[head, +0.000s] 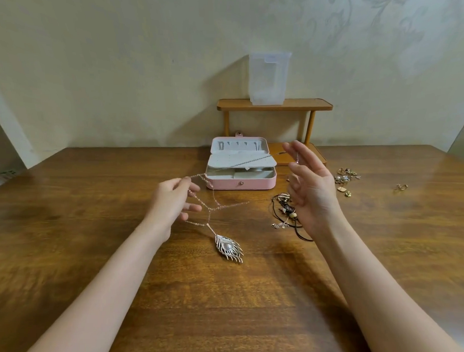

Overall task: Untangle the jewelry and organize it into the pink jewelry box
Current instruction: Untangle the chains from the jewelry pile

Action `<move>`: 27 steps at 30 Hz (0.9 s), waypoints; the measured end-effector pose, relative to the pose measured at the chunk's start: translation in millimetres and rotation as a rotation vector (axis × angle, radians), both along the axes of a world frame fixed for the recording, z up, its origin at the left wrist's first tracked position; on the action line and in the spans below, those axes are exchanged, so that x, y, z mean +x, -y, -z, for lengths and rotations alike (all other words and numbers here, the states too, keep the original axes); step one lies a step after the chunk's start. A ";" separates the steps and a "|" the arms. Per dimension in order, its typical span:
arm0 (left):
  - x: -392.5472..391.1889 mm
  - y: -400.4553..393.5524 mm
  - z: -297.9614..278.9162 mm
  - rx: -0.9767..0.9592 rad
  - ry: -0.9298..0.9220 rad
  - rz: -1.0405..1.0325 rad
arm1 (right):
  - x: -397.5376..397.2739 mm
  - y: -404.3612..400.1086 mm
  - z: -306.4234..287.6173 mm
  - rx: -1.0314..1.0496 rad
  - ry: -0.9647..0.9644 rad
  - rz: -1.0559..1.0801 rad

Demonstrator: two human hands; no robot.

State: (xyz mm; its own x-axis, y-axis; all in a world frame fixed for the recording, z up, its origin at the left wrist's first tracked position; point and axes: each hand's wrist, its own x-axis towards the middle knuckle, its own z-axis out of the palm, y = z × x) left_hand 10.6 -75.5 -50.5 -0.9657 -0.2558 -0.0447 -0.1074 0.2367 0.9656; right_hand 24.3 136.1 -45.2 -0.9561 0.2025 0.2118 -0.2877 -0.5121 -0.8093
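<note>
Left hand [173,200] pinches the feather necklace [229,248] chain — right hand [310,189] spread open, chain at its fingertips

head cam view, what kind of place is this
Probably a room in a home: a wooden table against a floral-wallpapered wall, with a small wooden shelf and an open pink jewelry box on it.

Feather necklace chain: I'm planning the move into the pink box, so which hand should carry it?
Left, probably: the left hand already pinches the chain above the feather pendant.
</note>
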 end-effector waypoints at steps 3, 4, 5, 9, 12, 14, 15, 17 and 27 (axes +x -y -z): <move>7.1 1.4 -7.0 0.157 0.112 0.117 | 0.1 1.6 1.4 0.242 -0.001 0.044; 9.7 1.6 -9.1 0.154 0.136 0.182 | 0.0 3.2 2.4 0.375 -0.007 0.058; 11.9 1.3 -11.3 0.147 0.152 0.245 | 0.0 5.5 3.3 0.505 -0.012 0.062; 18.0 -3.6 -20.4 0.260 0.202 0.401 | -2.7 13.9 12.0 1.003 -0.022 -0.010; 20.7 -7.3 -24.7 0.486 0.229 0.491 | -3.4 18.8 16.8 1.293 -0.059 0.019; 21.0 -8.9 -24.8 0.569 0.233 0.531 | -1.4 21.9 13.8 1.301 -0.088 0.054; 21.2 -10.0 -24.5 0.583 0.233 0.548 | 0.6 23.9 10.8 1.264 -0.099 0.034; 22.3 -12.3 -24.0 0.604 0.230 0.582 | 6.3 29.3 5.8 1.094 -0.112 -0.151; 23.1 -8.7 -26.1 0.715 0.206 0.680 | 7.8 38.5 14.9 0.642 -0.028 -0.543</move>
State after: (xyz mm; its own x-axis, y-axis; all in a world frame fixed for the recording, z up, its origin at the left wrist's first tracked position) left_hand 33.7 -66.9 -24.3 -0.8531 0.4984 -0.1546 -0.3458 -0.3182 0.8827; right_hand 32.1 97.6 -60.1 -0.8785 -0.4521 0.1542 -0.1589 -0.0278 -0.9869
